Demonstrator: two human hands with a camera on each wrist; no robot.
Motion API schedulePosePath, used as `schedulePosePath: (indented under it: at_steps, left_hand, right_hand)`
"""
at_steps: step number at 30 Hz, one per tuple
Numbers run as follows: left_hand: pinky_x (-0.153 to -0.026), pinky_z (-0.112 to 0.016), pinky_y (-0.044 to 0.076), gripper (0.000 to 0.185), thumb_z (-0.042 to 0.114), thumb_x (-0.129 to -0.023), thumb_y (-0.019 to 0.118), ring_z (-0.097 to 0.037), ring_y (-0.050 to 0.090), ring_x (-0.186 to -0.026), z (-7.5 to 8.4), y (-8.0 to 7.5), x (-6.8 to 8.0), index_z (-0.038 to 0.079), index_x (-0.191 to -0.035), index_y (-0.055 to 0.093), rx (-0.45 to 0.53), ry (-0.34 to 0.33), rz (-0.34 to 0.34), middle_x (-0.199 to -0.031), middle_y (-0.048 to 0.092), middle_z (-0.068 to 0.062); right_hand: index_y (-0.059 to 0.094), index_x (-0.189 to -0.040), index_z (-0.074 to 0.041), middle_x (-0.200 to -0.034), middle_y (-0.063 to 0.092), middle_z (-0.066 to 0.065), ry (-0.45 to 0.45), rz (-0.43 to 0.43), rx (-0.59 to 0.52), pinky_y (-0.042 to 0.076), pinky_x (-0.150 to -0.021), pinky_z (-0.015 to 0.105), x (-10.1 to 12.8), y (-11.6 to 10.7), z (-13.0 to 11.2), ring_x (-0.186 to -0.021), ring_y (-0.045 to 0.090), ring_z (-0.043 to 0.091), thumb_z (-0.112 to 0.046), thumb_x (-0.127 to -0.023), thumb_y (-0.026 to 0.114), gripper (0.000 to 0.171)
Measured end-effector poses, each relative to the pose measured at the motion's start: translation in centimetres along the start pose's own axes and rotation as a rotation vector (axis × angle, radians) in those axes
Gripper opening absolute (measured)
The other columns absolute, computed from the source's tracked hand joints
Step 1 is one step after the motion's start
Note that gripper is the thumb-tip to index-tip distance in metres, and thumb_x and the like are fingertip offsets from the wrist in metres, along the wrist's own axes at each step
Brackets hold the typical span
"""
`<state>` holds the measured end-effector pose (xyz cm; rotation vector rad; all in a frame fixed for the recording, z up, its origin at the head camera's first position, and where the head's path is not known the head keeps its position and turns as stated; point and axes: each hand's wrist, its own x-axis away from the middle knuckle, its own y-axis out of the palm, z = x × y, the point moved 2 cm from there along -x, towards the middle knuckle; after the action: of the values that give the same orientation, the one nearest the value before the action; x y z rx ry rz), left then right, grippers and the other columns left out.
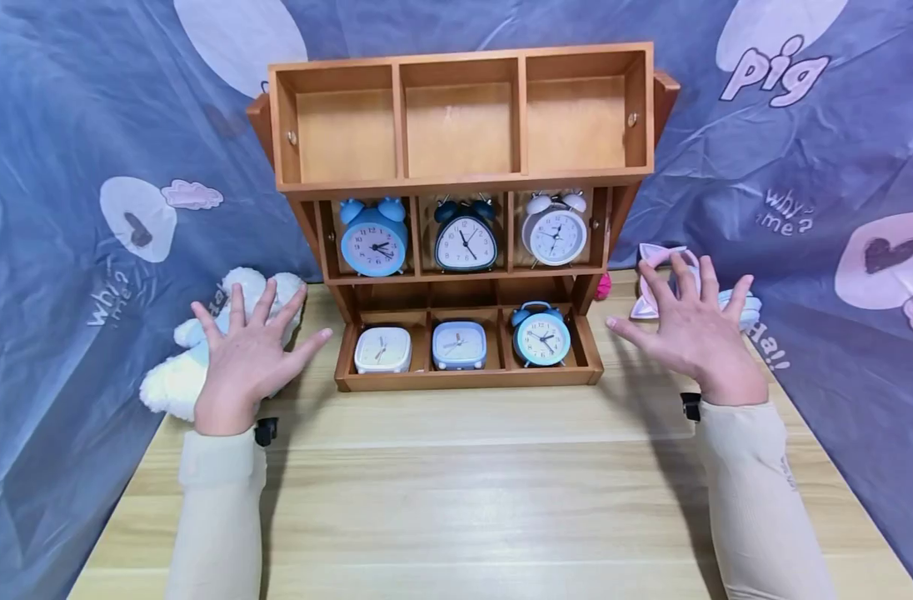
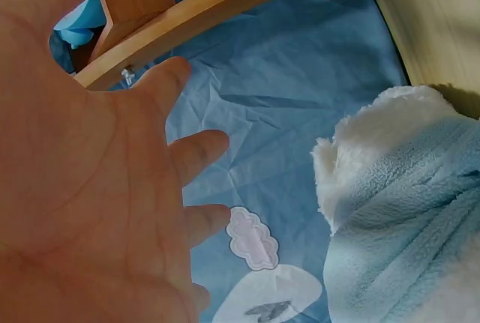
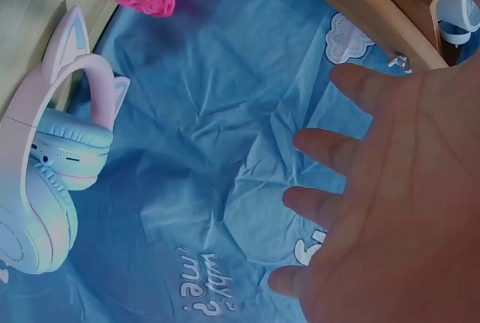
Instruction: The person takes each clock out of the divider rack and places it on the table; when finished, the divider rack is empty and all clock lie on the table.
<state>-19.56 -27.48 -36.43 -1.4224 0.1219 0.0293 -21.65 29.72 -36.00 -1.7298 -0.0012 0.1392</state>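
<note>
Both hands spread flat, fingers apart, holding nothing: left hand (image 1: 241,354) over the fluffy white-and-blue plush toy (image 1: 177,379) at table's left edge; right hand (image 1: 687,329) near pink cat-ear headphones (image 1: 655,279), far right. Plush looks soft, light, squashy; prob. best grabbed round the body.

both cream-sleeved forearms reach forward side by side, well apart, with the left hand (image 1: 245,357) and the right hand (image 1: 690,332) raised palm-forward, fingers straight and spread wide, thumbs pointing inward, gripping nothing.
</note>
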Motion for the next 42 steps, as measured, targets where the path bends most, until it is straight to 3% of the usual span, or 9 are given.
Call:
schedulePosePath:
  at_steps: [6, 10, 13, 16, 21, 27, 33, 37, 42]
  left_hand:
    - [-0.105, -0.073, -0.033, 0.089, 0.083, -0.093, 0.034, -0.051, -0.014, -0.155, 0.3, 0.6, -0.5, 0.032, -0.164, 0.023, 0.011, 0.013, -0.026, -0.173, 0.011, -0.016]
    - [-0.117, -0.075, -0.012, 0.084, 0.075, -0.097, 0.040, -0.051, 0.009, -0.156, 0.7, 1.7, -1.3, 0.021, -0.161, 0.034, 0.087, 0.061, 0.001, -0.169, 0.024, -0.019]
    - [-0.121, -0.069, 0.016, 0.081, 0.068, -0.099, 0.046, -0.047, 0.027, -0.151, 0.8, 2.7, -1.7, 0.013, -0.159, 0.038, 0.205, 0.098, 0.029, -0.164, 0.033, -0.020]
    - [-0.112, -0.064, 0.037, 0.079, 0.060, -0.100, 0.053, -0.044, 0.043, -0.140, 0.9, 3.7, -1.8, 0.007, -0.157, 0.038, 0.314, 0.114, 0.053, -0.156, 0.043, -0.023]
    - [-0.098, -0.058, 0.051, 0.078, 0.055, -0.098, 0.062, -0.044, 0.062, -0.120, 1.0, 5.5, -1.7, 0.005, -0.155, 0.041, 0.473, 0.088, 0.032, -0.140, 0.056, -0.024]
    - [-0.097, -0.055, 0.054, 0.093, 0.061, -0.090, 0.069, -0.040, 0.064, -0.120, 1.3, 7.2, -1.4, 0.005, -0.156, 0.036, 0.550, 0.043, -0.067, -0.146, 0.053, -0.021]
    - [-0.097, -0.053, 0.054, 0.107, 0.062, -0.081, 0.079, -0.038, 0.061, -0.123, 1.6, 8.0, -1.2, 0.004, -0.158, 0.032, 0.534, 0.046, -0.118, -0.152, 0.045, -0.022]
    - [-0.100, -0.054, 0.052, 0.113, 0.061, -0.077, 0.083, -0.039, 0.059, -0.127, 1.7, 8.5, -0.9, 0.004, -0.159, 0.031, 0.524, 0.042, -0.152, -0.153, 0.044, -0.023]
    - [-0.105, -0.057, 0.048, 0.114, 0.061, -0.077, 0.083, -0.040, 0.055, -0.131, 1.6, 8.8, -0.6, 0.006, -0.161, 0.028, 0.521, 0.032, -0.177, -0.156, 0.041, -0.023]
  right_hand:
    - [0.018, -0.165, -0.024, -0.171, 0.003, 0.023, -0.010, 0.030, -0.001, -0.028, -0.104, 0.079, -0.1, 0.0, -0.1, -0.155, -0.020, 0.050, -0.083, -0.088, 0.047, 0.101]
    - [0.025, -0.164, -0.023, -0.170, 0.011, 0.024, -0.054, 0.054, -0.025, -0.022, -0.109, 0.079, -0.2, 0.2, -0.7, -0.157, -0.015, 0.048, -0.081, -0.087, 0.052, 0.100]
    - [0.034, -0.160, -0.022, -0.165, 0.022, 0.026, -0.098, 0.071, -0.040, -0.008, -0.115, 0.078, -0.4, 0.5, -1.3, -0.155, 0.002, 0.051, -0.078, -0.087, 0.056, 0.095]
    - [0.042, -0.155, -0.018, -0.158, 0.032, 0.026, -0.139, 0.075, -0.049, 0.012, -0.110, 0.076, -0.7, 1.1, -2.0, -0.147, 0.017, 0.053, -0.076, -0.087, 0.059, 0.091]
    - [0.053, -0.143, -0.010, -0.145, 0.048, 0.023, -0.215, 0.130, -0.109, 0.031, -0.099, 0.068, -0.9, 2.7, -3.1, -0.131, 0.039, 0.050, -0.065, -0.088, 0.067, 0.080]
    - [0.054, -0.141, -0.005, -0.131, 0.056, 0.022, -0.295, 0.215, -0.274, 0.041, -0.101, 0.060, -1.4, 5.3, -4.9, -0.120, 0.053, 0.043, -0.041, -0.088, 0.078, 0.068]
    - [0.055, -0.138, -0.003, -0.125, 0.052, 0.022, -0.244, 0.193, -0.382, 0.042, -0.096, 0.055, -1.6, 7.4, -6.6, -0.114, 0.048, 0.037, -0.037, -0.085, 0.082, 0.069]
    - [0.056, -0.137, -0.001, -0.130, 0.050, 0.024, -0.218, 0.173, -0.415, 0.041, -0.103, 0.056, -1.6, 8.2, -7.6, -0.122, 0.045, 0.039, -0.036, -0.080, 0.087, 0.074]
    - [0.054, -0.137, 0.001, -0.130, 0.048, 0.025, -0.188, 0.149, -0.432, 0.043, -0.100, 0.056, -1.4, 8.9, -9.0, -0.121, 0.043, 0.040, -0.038, -0.074, 0.091, 0.083]
